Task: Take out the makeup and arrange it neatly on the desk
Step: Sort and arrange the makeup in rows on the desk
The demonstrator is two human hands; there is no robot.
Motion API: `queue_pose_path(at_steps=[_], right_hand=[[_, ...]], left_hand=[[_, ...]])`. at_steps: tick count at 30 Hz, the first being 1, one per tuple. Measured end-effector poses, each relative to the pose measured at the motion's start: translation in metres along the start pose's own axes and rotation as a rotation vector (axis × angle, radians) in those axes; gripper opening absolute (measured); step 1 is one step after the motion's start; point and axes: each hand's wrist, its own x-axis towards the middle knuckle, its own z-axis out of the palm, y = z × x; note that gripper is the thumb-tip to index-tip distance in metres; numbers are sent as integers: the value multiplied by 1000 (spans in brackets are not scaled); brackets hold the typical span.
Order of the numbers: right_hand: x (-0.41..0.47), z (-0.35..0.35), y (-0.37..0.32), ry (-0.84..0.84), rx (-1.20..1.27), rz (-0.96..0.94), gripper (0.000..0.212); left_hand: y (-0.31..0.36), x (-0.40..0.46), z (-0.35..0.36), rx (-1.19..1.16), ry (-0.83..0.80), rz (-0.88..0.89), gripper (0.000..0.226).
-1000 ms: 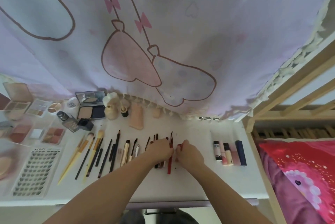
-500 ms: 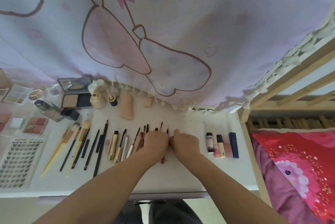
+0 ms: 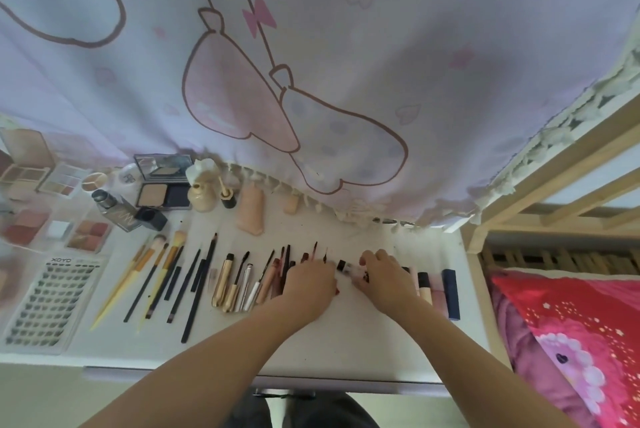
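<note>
White desk (image 3: 346, 341): right hand (image 3: 384, 273) fingers pinch a clear black-capped tube (image 3: 346, 267); left hand (image 3: 308, 284) presses wands.

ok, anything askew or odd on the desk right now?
Mostly tidy rows. One clear tube with a black cap lies crosswise between the left hand and right hand, while the lip tubes to the right lie lengthwise. The long black pencil slants across its neighbours.

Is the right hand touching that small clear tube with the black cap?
Touching. In the head view, the right hand pinches the small tube with its fingertips.
</note>
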Motion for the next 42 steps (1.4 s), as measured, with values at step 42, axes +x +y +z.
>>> queue_pose_path(at_steps=[42], right_hand=[[-55, -94, -59, -205, 1538, -40, 9]], left_hand=[[-33, -45, -97, -1340, 200, 192, 10]])
